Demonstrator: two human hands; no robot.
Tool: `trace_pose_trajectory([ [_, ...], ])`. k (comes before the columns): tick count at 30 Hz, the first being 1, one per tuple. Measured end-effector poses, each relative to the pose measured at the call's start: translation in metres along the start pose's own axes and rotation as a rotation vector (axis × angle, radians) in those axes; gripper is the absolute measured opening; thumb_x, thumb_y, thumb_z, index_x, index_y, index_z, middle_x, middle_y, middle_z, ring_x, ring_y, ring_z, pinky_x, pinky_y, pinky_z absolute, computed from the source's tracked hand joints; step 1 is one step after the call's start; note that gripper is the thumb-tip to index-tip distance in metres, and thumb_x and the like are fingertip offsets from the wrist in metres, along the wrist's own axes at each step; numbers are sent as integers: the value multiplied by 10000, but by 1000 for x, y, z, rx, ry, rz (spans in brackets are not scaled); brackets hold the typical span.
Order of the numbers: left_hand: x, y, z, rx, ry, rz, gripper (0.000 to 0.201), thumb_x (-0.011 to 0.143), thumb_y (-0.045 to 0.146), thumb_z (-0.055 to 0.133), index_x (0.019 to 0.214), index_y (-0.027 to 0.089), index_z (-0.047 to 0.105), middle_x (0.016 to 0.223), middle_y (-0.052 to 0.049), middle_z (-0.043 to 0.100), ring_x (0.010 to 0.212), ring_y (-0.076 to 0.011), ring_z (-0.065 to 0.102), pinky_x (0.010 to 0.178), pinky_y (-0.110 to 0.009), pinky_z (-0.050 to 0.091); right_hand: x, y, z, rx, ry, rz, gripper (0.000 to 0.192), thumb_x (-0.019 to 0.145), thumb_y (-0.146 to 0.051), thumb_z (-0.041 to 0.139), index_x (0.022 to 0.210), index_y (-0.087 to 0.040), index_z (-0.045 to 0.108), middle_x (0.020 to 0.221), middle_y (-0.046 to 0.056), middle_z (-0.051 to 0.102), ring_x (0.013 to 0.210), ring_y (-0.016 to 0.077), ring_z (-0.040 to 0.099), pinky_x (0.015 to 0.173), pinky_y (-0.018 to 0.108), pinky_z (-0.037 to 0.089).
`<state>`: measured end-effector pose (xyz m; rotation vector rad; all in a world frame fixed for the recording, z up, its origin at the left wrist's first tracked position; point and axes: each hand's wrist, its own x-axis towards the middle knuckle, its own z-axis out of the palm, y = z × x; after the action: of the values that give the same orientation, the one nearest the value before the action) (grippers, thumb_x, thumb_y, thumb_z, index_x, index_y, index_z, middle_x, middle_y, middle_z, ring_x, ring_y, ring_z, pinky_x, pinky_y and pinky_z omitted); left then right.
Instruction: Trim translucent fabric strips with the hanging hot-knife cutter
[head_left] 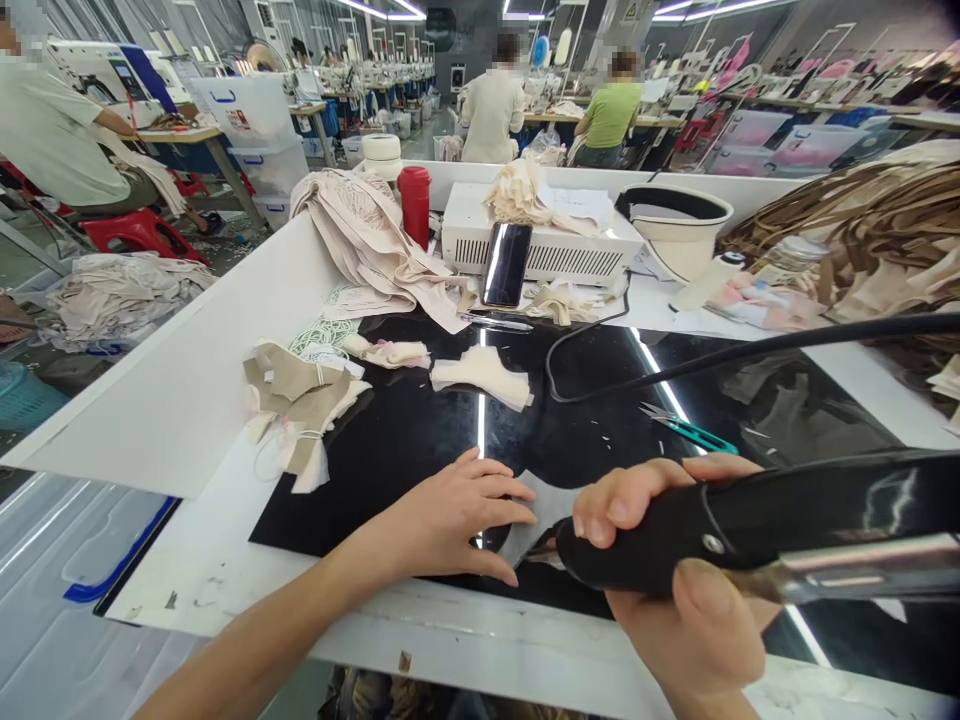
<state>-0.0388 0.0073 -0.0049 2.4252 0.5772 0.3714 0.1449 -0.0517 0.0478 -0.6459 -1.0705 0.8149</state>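
In the head view, the left hand (472, 515) has its fingers spread, with the tips on a thin grey cloth piece (551, 500). The right hand (667, 630) is wrapped around a fat black tool (840, 500). The cloth lies on a shiny black sheet (405, 430), near the front edge of the white desk (405, 610). It looks light and floppy and might slide or crease, so flat fingers on its side seem best. The tool looks hard and heavier; its thick handle is the good place to hold, away from the metal tip (546, 550). The desk's front edge is near both hands. The most room is farther back, up to the cream piece (484, 375) and tan scraps (300, 390). Toward the right, the black cord (720, 365) and green snips (697, 433) could get in the way.
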Motion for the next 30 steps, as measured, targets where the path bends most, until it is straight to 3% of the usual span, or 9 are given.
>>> trace_pose_trajectory([
  [8, 1, 1, -2, 8, -26, 1, 437, 871, 375, 854, 1272, 271, 713, 1423, -66, 675, 1410, -321, 518, 1266, -599, 242, -7, 1, -3, -12, -51, 66, 298, 941, -373, 762, 1175, -282, 602, 843, -26, 648, 640, 143, 619, 600, 315, 560],
  [13, 0, 3, -2, 28, 65, 28, 339, 871, 493, 830, 1066, 226, 755, 1219, -73, 734, 1277, -280, 603, 1287, -578, 203, 14, -4, -14, -51, 131, -47, 407, 817, -379, 862, 1129, -259, 630, 757, -42, 675, 584, 161, 598, 543, 311, 560],
  [16, 1, 5, 4, 77, 101, 40, 442, 910, 534, 775, 1196, 201, 721, 1349, -107, 684, 1339, -294, 564, 1287, -589, 216, 24, -5, -24, -93, 228, -91, 432, 764, -373, 892, 1092, -251, 639, 730, -49, 685, 561, 165, 588, 533, 312, 556],
  [20, 3, 4, 14, 154, 28, 55, 551, 968, 558, 689, 1398, 218, 627, 1505, -100, 606, 1440, -338, 476, 1267, -637, 251, 26, -1, -32, -106, 233, -99, 443, 759, -375, 894, 1087, -247, 624, 725, -54, 681, 549, 165, 588, 521, 313, 549],
  [24, 3, 3, 15, 189, -36, 19, 557, 987, 563, 655, 1432, 232, 603, 1518, -78, 600, 1444, -337, 476, 1264, -647, 262, 21, 4, -31, -107, 202, -103, 434, 794, -388, 876, 1106, -248, 609, 751, -48, 680, 565, 166, 608, 537, 323, 555],
  [30, 3, 5, 12, 184, -40, 12, 550, 979, 541, 678, 1431, 238, 599, 1506, -76, 611, 1407, -337, 510, 1248, -656, 294, 19, 8, -29, -97, 193, -117, 423, 814, -376, 870, 1120, -242, 611, 776, -45, 680, 573, 160, 616, 541, 319, 562],
])
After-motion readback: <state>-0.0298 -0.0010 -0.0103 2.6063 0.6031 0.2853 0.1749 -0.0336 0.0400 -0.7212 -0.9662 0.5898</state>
